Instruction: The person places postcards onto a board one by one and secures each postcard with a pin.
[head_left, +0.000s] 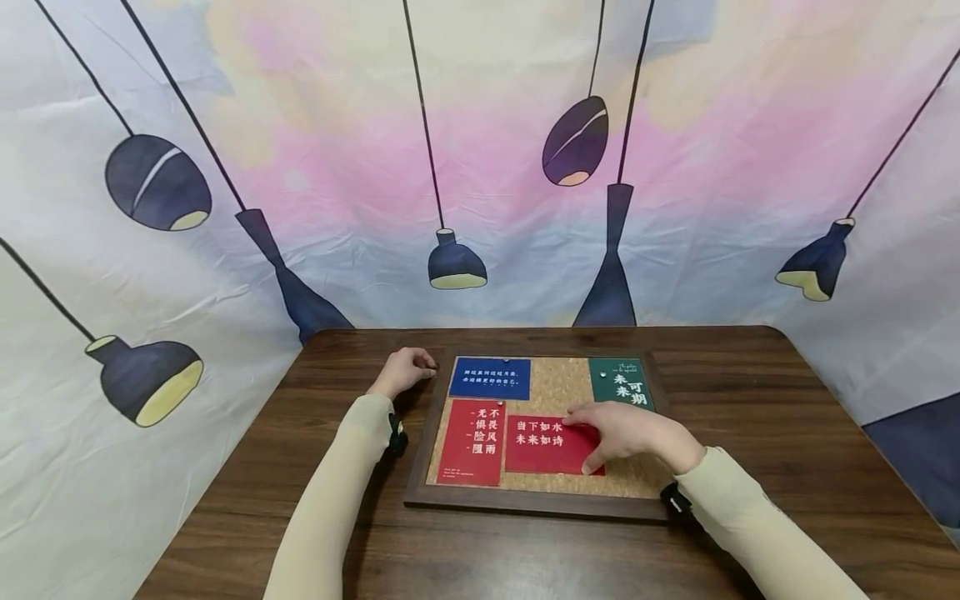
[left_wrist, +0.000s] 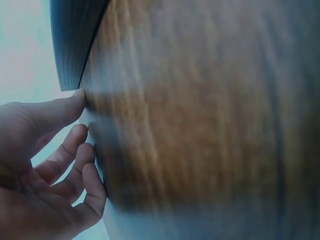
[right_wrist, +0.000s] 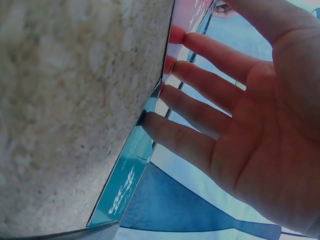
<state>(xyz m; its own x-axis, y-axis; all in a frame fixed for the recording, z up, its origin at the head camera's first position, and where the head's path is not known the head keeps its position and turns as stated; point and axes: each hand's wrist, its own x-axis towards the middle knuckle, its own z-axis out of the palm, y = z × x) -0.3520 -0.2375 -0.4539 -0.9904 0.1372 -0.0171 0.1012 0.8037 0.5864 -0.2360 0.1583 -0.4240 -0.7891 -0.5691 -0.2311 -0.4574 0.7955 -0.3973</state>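
Observation:
A framed cork board (head_left: 558,379) lies on the table. On its lower middle is a wide red card (head_left: 536,458) with white characters. My right hand (head_left: 637,433) spreads over that card's right part, fingertips and thumb touching it. From the right wrist view, the fingers of this hand (right_wrist: 255,120) look fairly straight. Beside the board's upper left side, my left hand (head_left: 407,370) rests on the table, fingers loosely bent. In the left wrist view, the thumb of this hand (left_wrist: 45,165) is close to the frame edge (left_wrist: 75,50); nothing shows in its grasp.
A tall red card (head_left: 461,450), a blue card (head_left: 491,390) and a green card (head_left: 603,393) also lie on the cork. A small pale pin (head_left: 603,375) sits on the green one. Beyond the brown table (head_left: 727,400) hangs a cloth (head_left: 510,150) printed with lamps.

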